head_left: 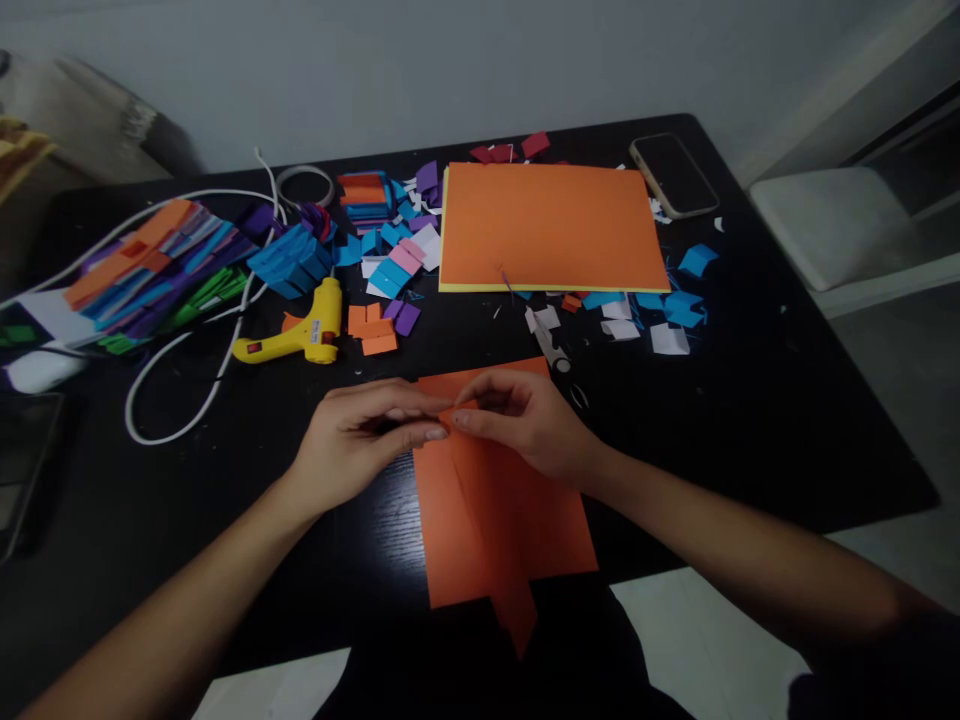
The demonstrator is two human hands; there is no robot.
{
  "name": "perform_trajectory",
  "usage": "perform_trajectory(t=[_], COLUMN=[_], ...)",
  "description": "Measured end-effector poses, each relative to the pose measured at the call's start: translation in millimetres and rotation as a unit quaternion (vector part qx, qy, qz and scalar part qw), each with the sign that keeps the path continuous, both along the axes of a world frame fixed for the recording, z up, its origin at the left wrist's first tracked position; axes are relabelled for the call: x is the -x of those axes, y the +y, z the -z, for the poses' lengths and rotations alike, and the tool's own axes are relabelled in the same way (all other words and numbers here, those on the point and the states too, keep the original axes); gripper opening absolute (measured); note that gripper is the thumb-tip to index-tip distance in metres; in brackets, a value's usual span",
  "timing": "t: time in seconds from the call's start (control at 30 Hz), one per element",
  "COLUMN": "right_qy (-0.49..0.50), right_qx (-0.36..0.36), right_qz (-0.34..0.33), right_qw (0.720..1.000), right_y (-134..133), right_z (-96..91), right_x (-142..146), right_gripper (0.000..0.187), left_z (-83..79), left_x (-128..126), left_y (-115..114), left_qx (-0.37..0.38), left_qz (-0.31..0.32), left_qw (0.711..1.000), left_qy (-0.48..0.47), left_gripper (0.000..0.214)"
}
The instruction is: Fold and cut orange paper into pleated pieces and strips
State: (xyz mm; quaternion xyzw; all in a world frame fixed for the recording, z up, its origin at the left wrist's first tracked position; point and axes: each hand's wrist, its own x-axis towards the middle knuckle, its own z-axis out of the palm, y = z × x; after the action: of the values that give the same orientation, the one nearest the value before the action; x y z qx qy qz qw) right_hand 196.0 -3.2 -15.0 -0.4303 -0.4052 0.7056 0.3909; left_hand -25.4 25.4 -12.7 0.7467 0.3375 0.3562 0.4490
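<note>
An orange paper sheet (555, 530) lies flat at the table's front edge. Over it stands a long orange paper strip (491, 510), its near end jutting past the sheet and the table edge. My left hand (360, 430) pinches the strip's far end between thumb and fingers. From the other side, my right hand (525, 420) grips that same end, thumb and forefinger closed on it. The two hands' fingertips nearly meet there. Just beyond my right hand lies a pair of scissors (553, 350), partly hidden.
A yellow glue gun (319, 325) lies left, near a looping white cable (129, 400). Behind are a stack of orange sheets (555, 225), a tape roll (306, 185), bundled coloured strips (157, 265) and several paper scraps (684, 308). A phone (675, 175) rests back right.
</note>
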Motion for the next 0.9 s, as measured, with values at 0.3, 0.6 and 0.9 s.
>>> perform_trajectory(t=[0.3, 0.6, 0.9], right_qy=[-0.002, -0.002, 0.014], right_qx=[0.009, 0.002, -0.005], right_qz=[0.017, 0.029, 0.035], right_qw=[1.000, 1.000, 0.999], right_y=[-0.9, -1.2, -1.4], right_z=[0.6, -0.3, 1.7], right_x=[0.9, 1.7, 2.9], right_gripper=[0.028, 0.027, 0.028], left_z=[1.2, -2.4, 1.9], left_x=[-0.8, -3.4, -3.3], left_y=[-2.0, -4.0, -5.3], left_qx=[-0.050, -0.050, -0.044], left_qz=[-0.005, -0.015, -0.027], left_qw=[0.999, 0.998, 0.999], left_qy=[0.021, 0.019, 0.013], left_gripper=[0.017, 0.012, 0.014])
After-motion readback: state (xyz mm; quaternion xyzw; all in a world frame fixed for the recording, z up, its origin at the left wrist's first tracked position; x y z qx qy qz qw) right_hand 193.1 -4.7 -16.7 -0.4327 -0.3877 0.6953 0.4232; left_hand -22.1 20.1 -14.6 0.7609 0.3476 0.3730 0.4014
